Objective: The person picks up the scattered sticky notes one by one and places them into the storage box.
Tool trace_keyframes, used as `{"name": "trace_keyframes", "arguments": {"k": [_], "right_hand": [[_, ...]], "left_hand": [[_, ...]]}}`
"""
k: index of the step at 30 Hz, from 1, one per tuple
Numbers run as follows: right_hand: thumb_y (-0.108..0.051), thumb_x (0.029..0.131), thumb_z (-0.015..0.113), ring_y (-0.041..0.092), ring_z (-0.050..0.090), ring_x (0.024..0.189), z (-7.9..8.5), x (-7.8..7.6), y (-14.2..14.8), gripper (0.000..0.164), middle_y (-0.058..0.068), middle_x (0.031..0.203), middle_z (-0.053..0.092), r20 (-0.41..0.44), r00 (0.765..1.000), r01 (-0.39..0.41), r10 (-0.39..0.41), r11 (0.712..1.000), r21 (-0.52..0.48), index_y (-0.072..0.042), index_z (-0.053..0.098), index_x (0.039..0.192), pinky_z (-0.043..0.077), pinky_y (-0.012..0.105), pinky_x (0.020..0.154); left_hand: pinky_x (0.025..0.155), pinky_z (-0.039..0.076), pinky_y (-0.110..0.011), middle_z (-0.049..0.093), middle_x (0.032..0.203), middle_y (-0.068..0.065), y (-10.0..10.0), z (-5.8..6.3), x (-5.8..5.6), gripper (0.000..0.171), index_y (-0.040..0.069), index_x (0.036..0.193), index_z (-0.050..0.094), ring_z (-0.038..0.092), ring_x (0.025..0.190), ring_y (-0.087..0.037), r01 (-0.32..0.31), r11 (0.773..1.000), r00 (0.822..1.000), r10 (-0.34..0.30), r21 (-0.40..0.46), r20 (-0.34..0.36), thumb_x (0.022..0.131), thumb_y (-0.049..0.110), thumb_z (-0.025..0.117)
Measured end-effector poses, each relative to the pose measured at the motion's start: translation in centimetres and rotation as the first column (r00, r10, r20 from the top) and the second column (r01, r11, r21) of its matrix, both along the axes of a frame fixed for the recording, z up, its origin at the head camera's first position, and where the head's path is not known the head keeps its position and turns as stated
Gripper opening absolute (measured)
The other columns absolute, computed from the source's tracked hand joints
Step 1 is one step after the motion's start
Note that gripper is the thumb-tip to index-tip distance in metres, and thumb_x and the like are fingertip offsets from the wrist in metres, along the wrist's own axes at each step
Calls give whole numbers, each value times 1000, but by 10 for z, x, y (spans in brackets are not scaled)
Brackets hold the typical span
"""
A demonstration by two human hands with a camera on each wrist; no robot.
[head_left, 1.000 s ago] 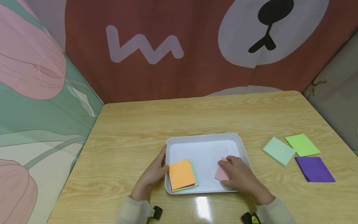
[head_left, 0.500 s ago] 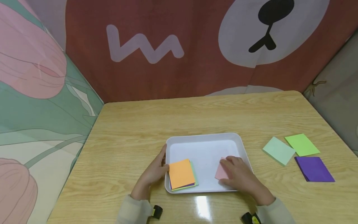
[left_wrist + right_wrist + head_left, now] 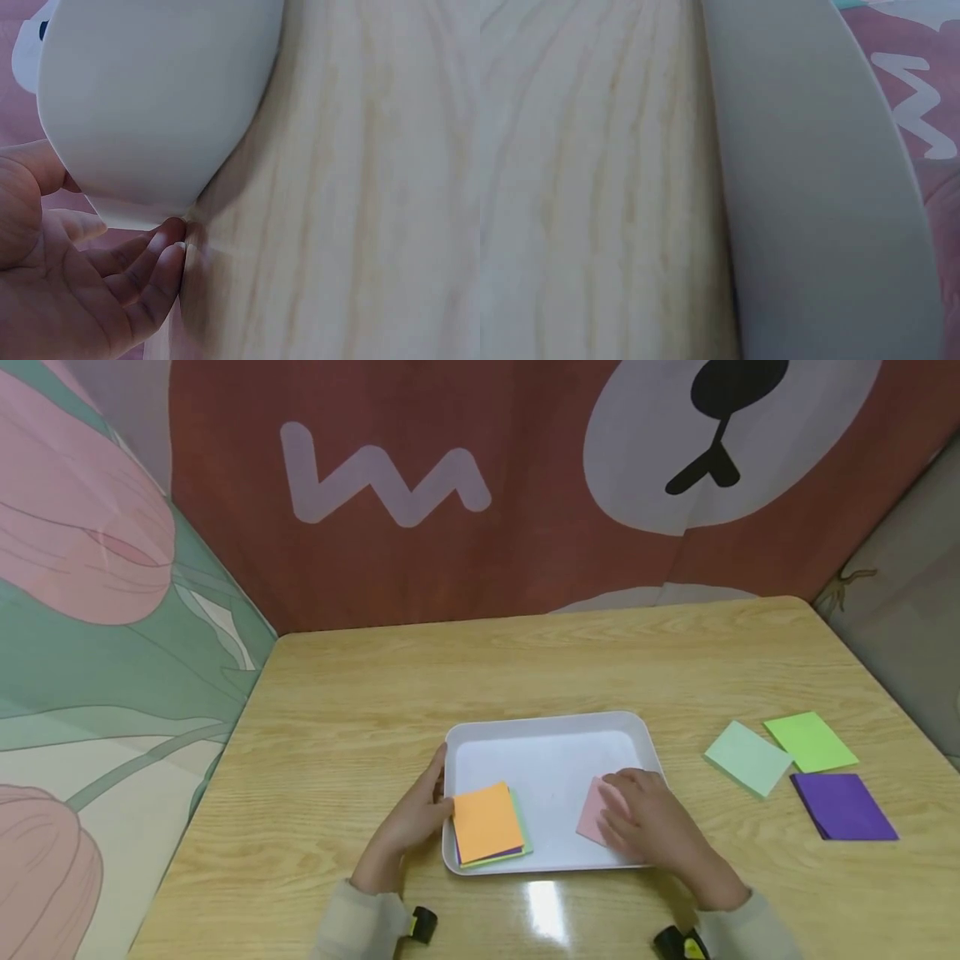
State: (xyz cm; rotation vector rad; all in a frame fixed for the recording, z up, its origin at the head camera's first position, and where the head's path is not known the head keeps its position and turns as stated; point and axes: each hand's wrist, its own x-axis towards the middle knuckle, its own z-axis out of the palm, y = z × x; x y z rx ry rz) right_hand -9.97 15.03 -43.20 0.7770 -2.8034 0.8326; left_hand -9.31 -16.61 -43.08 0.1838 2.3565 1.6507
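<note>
A white tray point(image 3: 555, 752) lies on the wooden table. My left hand point(image 3: 412, 814) holds its left end, thumb at the rim and fingers along the outer wall; the left wrist view shows this hand point(image 3: 97, 277) against the wall of the tray point(image 3: 165, 97). In the tray's right half is a pink sticky note pad point(image 3: 590, 814). My right hand point(image 3: 651, 827) is over the pad's right side, its fingers slightly blurred and loosely bent. A stack of square sticky notes, orange on top point(image 3: 487, 822), sits in the tray's left front corner.
On the table point(image 3: 360, 693) to the right of the tray lie a mint sticky note pad point(image 3: 747, 758), a lime green one point(image 3: 810, 741) and a purple one point(image 3: 847, 806). A printed curtain point(image 3: 525, 543) hangs behind the table.
My right hand has let go of the pink pad and shifted slightly right, so more of the pad shows. My left hand stays on the tray's left end.
</note>
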Motion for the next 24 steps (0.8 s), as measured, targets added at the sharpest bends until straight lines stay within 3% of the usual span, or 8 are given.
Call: {"name": "trace_keyframes", "arguments": {"k": [6, 13, 24], "right_hand": [[-13, 79, 58, 34, 44, 96, 4, -1, 8, 29, 18, 103, 55, -50, 998, 39, -42, 998, -57, -1, 55, 106, 44, 52, 73], [-8, 75, 62, 33, 44, 95, 4, 1, 13, 30, 18, 102, 55, -77, 995, 51, -60, 992, -116, 0, 56, 103, 44, 54, 72], [-5, 72, 63, 38, 43, 96, 9, -1, 23, 33, 24, 102, 54, -122, 987, 88, -101, 990, -108, 1, 54, 103, 41, 59, 76]], "left_hand": [[84, 41, -45, 31, 130, -28, 8, 29, 7, 72, 1, 137, 2, 40, 105, -36, 0, 1000, 1000, 0, -4, 17, 77, -9, 41], [84, 42, -45, 32, 130, -29, 8, 30, 8, 72, 0, 137, 1, 41, 105, -36, 10, 1000, 1000, -10, -2, 9, 77, -9, 41], [84, 42, -45, 31, 129, -29, 8, 31, 9, 72, 0, 137, 1, 41, 105, -36, 7, 1000, 1000, -7, -3, 12, 77, -9, 41]]}}
